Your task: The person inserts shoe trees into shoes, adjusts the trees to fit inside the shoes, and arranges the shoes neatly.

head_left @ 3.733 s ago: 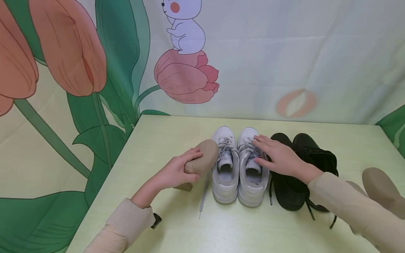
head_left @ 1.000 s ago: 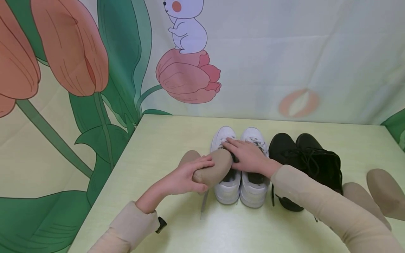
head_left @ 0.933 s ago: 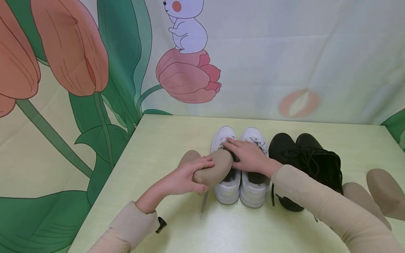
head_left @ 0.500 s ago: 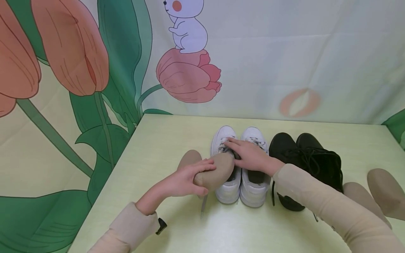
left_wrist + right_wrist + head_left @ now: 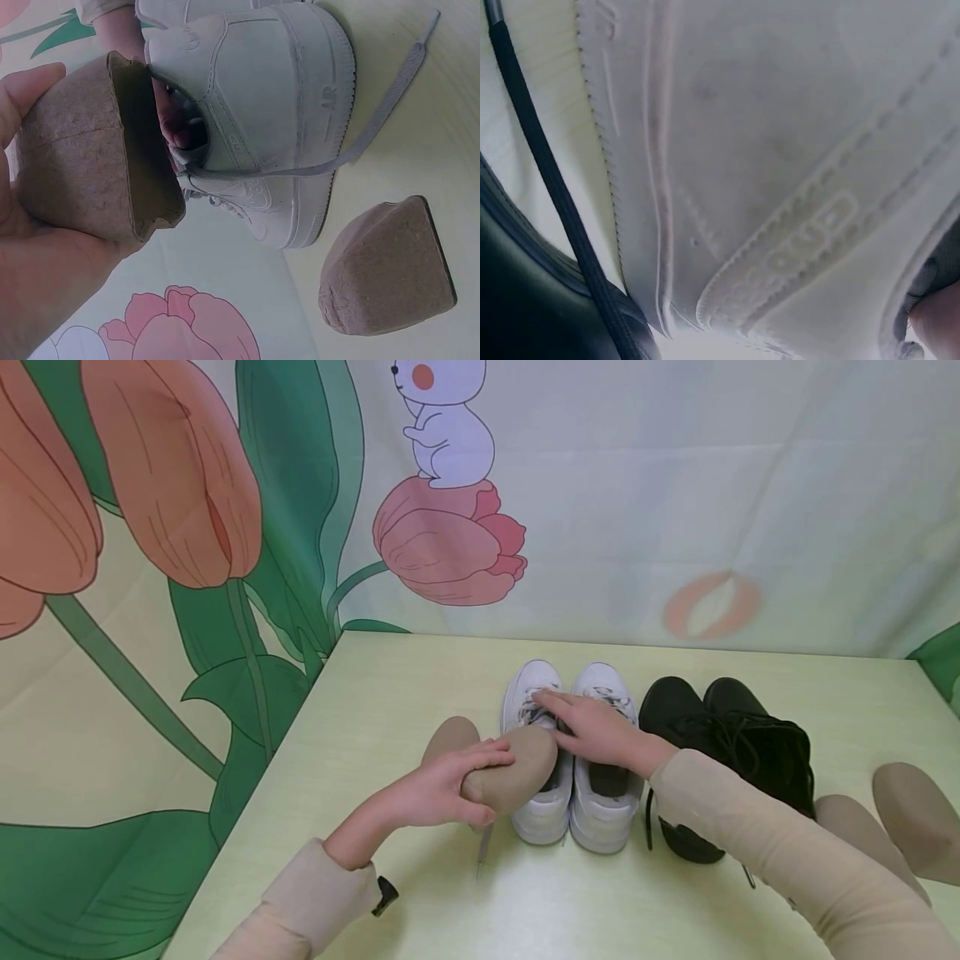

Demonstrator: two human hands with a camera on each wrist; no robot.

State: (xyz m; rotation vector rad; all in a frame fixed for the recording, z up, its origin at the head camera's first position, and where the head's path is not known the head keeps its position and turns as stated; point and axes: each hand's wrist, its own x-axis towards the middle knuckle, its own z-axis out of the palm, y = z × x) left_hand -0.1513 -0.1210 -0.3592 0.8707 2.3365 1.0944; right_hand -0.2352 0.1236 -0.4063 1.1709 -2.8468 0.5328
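My left hand (image 5: 435,787) grips a brown moulded-pulp shoe insert (image 5: 517,768), its rounded end turned toward the left white sneaker (image 5: 536,822) and overlapping the heel opening in the head view. In the left wrist view the insert (image 5: 71,150) shows a hollow, rough-edged back beside the shoe. My right hand (image 5: 600,732) pinches the left sneaker's tongue, fingers over the laces and thumb inside the opening. Below its forearm stands the right white sneaker (image 5: 600,831). A second shoe insert (image 5: 390,270) lies on the table, left of the pair, partly hidden by my left hand in the head view.
A pair of black lace-up shoes (image 5: 772,756) stands right of the sneakers, partly behind my right sleeve. Two more brown inserts (image 5: 911,818) lie at the far right. A loose grey lace (image 5: 382,112) trails from the left sneaker. A printed curtain (image 5: 600,510) hangs behind the table.
My right hand has moved left from the right sneaker's laces to the left sneaker. My left hand has brought the insert right and nearer, over the left sneaker's opening; lately both barely move.
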